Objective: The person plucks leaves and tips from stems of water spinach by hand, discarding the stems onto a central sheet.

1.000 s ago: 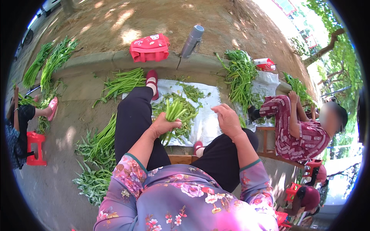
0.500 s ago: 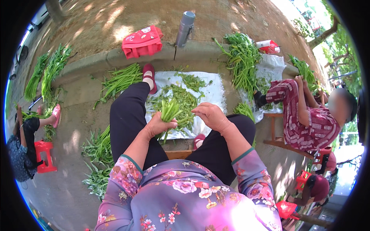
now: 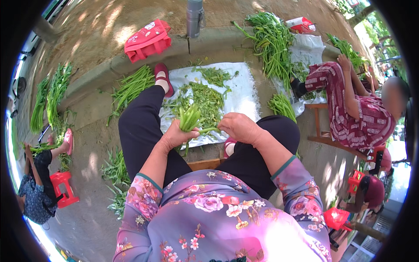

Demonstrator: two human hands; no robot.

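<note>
My left hand [image 3: 176, 134] grips a bunch of green leafy-vegetable stems [image 3: 189, 118], cut ends up. From the bunch one stalk [image 3: 208, 130] sticks out sideways to my right hand [image 3: 239, 127], whose thumb and fingertips pinch its end. Below both hands a white woven sheet [image 3: 238, 94] lies on the ground between my legs, with a heap of torn leaves and scraps [image 3: 200, 98] on it. My red shoe [image 3: 162, 78] rests at the sheet's left edge.
Greens [image 3: 275, 43] lie right of the sheet, more stems [image 3: 133, 85] left. A red bag [image 3: 148, 41] and grey flask [image 3: 193, 19] stand along the curb. A co-worker [image 3: 362, 118] sits right; another person [image 3: 37, 187] sits left near a red stool [image 3: 64, 190].
My right hand has come leftward from over the sheet toward the bunch and closed on a stalk's end. My left hand still holds the bunch. The view has shifted, moving the surroundings upward in it.
</note>
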